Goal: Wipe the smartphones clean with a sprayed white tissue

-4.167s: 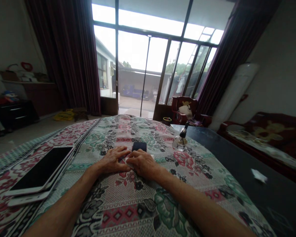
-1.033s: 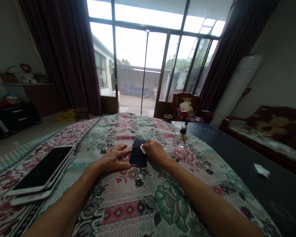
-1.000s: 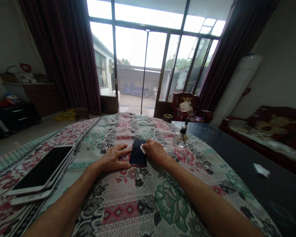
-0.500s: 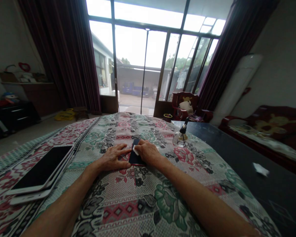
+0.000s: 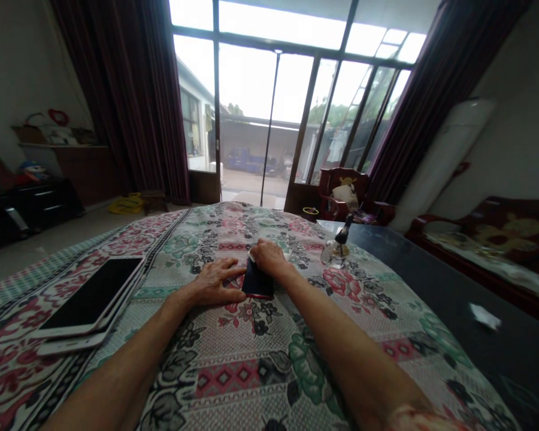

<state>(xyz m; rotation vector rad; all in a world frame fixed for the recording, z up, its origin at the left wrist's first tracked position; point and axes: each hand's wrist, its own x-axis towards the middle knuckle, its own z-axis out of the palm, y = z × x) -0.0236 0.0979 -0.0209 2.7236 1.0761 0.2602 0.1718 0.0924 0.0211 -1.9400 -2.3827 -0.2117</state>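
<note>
A dark smartphone (image 5: 257,283) with a red lower edge lies on the patterned tablecloth (image 5: 233,341) in front of me. My left hand (image 5: 218,282) rests flat beside it, fingers spread, with thumb and fingertips at the phone's left edge. Over the phone's upper part, my right hand (image 5: 269,258) is closed around a white tissue (image 5: 251,257), pressing it to the screen; most of the tissue is hidden under the fingers. Right of that hand stands a clear glass bottle (image 5: 335,254) with a black top.
At left lies a stack of white-framed tablets (image 5: 92,296). A crumpled white tissue (image 5: 485,317) sits on the dark tabletop (image 5: 449,293) at right. Beyond are a wooden chair (image 5: 345,185), a wooden sofa (image 5: 507,239) and glass doors (image 5: 260,131).
My right hand has slid with the tissue toward the phone's far end, baring more of the lower screen. My left hand stays at the left edge. The view has shifted slightly.
</note>
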